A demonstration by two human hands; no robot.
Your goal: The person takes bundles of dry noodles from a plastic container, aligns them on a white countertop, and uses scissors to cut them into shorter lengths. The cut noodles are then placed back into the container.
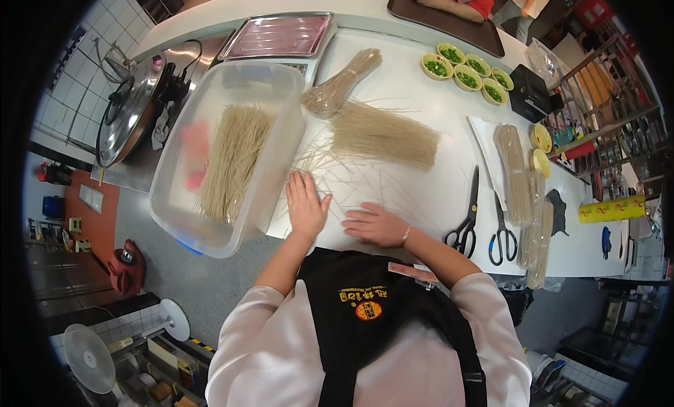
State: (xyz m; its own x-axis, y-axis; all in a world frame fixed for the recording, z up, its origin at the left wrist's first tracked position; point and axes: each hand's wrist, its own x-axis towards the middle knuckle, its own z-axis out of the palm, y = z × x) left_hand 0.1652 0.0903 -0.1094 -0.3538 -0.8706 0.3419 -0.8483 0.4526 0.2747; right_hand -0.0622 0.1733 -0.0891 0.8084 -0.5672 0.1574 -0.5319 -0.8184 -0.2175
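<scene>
My left hand (306, 203) lies flat on the white worktop, fingers apart, by the right wall of a clear plastic tub (287, 128) and near scattered noodle pieces. My right hand (376, 225) rests palm down near the front edge, fingers spread, touching the worktop. Beyond both hands lies a loose bundle of dry noodles (387, 136), with strays around its left end. More dry noodles (237, 159) lie inside the tub. A wrapped noodle bundle (342, 86) sits behind the loose one. To the right are large black scissors (468, 217) and a second pair of scissors (503, 238).
Several yellow bowls of chopped greens (466, 78) stand at the back right, beside a black box (529, 93). A scale (279, 36) stands behind the tub. Wrapped noodle packs (513, 175) lie at right. A person in red (476, 2) leans on a brown tray (453, 23).
</scene>
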